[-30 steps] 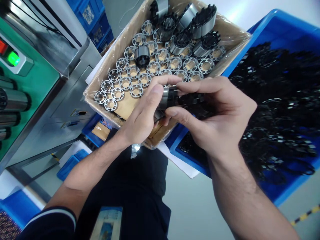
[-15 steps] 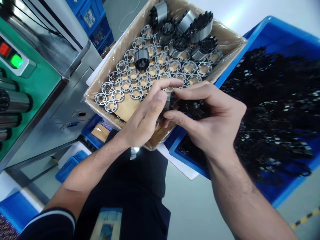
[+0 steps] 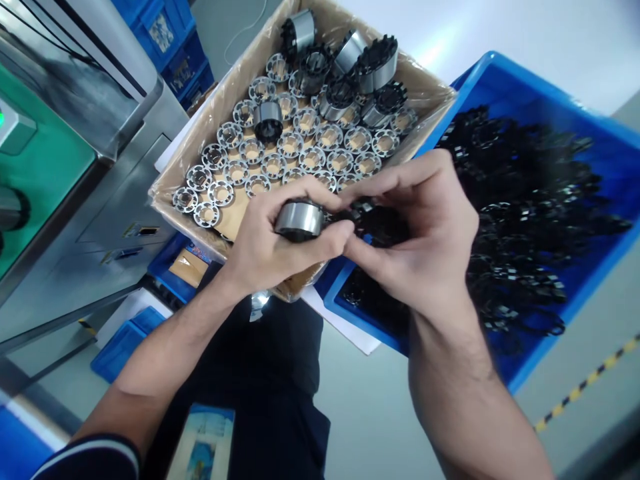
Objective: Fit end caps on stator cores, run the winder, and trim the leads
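"Where's the steel cylinder (image 3: pixel 300 220) now?"

"Lying side-on in the left hand's (image 3: pixel 265 243) curled fingers, firmly held. Earlier it sat further right, between both hands."

"And the right hand (image 3: pixel 420 233)?"

"Narrow pinch on black toothed pieces (image 3: pixel 375 223), at 3 o'clock from the cylinder. The lined carton (image 3: pixel 235 87) is at 12 o'clock, the blue crate (image 3: pixel 505 77) at 2."

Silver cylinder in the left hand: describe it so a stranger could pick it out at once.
Find the cardboard box lined with clear plastic, holding flat silver slotted rings. Over its near edge, the left hand grips a short silver metal cylinder. Unlike the similar cylinders in the box, it is held up in the hand.
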`<state>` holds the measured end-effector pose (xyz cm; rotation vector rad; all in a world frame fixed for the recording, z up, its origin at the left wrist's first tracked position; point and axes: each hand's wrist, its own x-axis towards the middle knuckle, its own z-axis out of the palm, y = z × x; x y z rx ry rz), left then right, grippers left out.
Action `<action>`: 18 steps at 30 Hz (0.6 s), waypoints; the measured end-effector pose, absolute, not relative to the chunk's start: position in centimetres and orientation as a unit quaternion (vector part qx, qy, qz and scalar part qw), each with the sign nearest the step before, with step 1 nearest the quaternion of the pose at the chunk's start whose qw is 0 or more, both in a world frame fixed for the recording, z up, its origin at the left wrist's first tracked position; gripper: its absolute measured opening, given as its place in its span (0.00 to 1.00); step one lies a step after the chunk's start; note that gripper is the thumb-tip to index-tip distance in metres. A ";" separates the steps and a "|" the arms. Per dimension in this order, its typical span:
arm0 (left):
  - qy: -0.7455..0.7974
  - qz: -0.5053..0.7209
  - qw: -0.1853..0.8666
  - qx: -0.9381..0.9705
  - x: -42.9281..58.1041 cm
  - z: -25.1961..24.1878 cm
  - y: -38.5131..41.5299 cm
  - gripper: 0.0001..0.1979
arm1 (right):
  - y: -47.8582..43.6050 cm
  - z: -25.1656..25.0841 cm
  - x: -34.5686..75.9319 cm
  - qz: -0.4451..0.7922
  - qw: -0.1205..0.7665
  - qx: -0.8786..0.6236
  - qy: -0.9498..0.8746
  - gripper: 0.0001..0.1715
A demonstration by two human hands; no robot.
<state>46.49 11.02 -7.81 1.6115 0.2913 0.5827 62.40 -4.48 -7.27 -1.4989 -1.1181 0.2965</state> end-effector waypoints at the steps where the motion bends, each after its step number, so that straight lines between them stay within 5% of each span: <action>1: 0.136 0.259 0.652 0.700 46.5 -7.7 11.0 0.22 | -4.6 -6.9 62.3 0.160 0.588 -0.641 -0.468 0.30; 8: 0.183 0.236 0.735 0.608 46.0 -8.4 11.5 0.24 | -5.0 -6.5 62.1 0.246 0.657 -0.613 -0.364 0.17; 18: 0.225 0.167 0.848 0.451 46.4 -7.2 9.9 0.27 | -4.8 -5.9 61.3 0.267 0.657 -0.627 -0.322 0.28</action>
